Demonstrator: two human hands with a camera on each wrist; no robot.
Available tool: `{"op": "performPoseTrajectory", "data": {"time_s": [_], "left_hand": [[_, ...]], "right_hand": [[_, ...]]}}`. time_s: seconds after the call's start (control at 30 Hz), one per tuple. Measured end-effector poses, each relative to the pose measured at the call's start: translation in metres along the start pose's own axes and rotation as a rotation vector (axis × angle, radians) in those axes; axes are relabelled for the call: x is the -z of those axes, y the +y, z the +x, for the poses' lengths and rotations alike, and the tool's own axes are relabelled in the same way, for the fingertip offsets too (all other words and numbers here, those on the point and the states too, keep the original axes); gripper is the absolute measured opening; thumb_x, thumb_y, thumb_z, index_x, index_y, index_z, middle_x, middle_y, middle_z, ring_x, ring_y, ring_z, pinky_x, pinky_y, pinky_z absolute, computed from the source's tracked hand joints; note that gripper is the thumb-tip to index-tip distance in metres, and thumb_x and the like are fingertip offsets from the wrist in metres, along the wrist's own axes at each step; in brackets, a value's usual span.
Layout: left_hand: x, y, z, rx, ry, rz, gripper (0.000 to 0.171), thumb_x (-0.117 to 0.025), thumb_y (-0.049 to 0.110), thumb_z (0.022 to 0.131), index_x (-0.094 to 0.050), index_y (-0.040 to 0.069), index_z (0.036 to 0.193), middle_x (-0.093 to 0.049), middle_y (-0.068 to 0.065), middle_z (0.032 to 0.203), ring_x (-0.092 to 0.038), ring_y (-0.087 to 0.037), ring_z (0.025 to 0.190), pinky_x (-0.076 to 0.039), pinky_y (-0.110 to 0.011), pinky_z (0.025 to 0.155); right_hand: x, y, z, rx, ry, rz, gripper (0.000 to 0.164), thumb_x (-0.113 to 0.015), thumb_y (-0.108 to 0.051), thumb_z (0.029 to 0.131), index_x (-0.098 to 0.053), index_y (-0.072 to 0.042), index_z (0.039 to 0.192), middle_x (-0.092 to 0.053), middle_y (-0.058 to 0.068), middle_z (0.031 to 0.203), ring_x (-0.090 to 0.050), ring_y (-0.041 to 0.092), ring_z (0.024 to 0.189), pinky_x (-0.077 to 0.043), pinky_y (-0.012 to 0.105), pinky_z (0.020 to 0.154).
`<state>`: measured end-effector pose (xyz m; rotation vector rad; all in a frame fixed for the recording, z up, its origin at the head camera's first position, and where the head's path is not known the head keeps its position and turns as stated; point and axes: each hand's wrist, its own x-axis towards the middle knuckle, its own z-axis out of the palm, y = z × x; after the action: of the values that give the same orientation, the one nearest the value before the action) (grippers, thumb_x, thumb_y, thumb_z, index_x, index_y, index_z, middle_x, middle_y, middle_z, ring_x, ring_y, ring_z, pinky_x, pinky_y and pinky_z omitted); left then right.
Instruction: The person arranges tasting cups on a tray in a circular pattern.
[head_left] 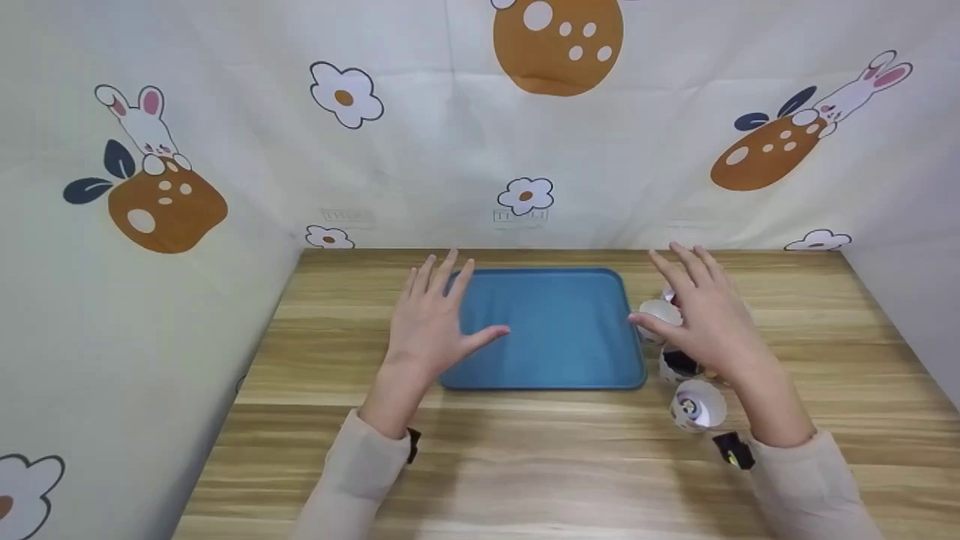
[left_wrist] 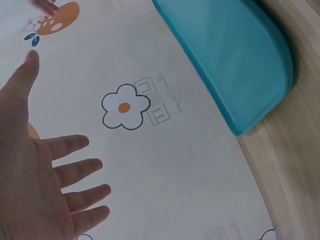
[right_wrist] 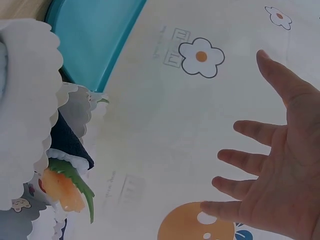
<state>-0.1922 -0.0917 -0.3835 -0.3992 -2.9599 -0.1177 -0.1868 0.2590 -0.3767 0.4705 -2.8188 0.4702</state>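
My left hand (head_left: 427,326) is held over the left edge of the blue tray (head_left: 555,330), fingers spread and thumb pointing right. Nothing lies in its palm in the left wrist view. Opposite it, my right hand (head_left: 709,322) hovers over several white paper cups beside the tray, likewise spread and holding nothing. It partly hides the cups in the head view. The front cup (head_left: 718,405) contains a small round patterned thing. In the right wrist view, a scallop-rimmed cup (right_wrist: 27,115) looms close, near a black-and-white piece (right_wrist: 72,140), a green leaf shape (right_wrist: 82,182) and an orange piece (right_wrist: 62,187).
The wood-grain table (head_left: 570,465) meets a pale wall covering (head_left: 420,172) at its back, printed with flowers, rabbits and orange shapes. The same covering rises along the left side. Dark wrist-camera parts (head_left: 733,450) show at the sleeves.
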Motion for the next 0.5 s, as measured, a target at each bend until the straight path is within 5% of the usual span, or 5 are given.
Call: {"op": "performPoseTrajectory", "data": {"time_s": [0.5], "left_hand": [[-0.008,-0.009,-0.014,-0.026,-0.019,-0.008,0.091,-0.061,0.074,0.083,-0.045,0.016,0.151,-0.04,-0.009,0.159,-0.04,-0.03,0.146,-0.028,-0.045,0.125]], "right_hand": [[0.003,0.0,-0.009,-0.07,-0.071,0.043,0.077,-0.063,-0.049,0.095,-0.034,-0.011,0.155,-0.041,0.027,0.153,-0.048,0.049,0.129,-0.039,0.07,0.105]]}}
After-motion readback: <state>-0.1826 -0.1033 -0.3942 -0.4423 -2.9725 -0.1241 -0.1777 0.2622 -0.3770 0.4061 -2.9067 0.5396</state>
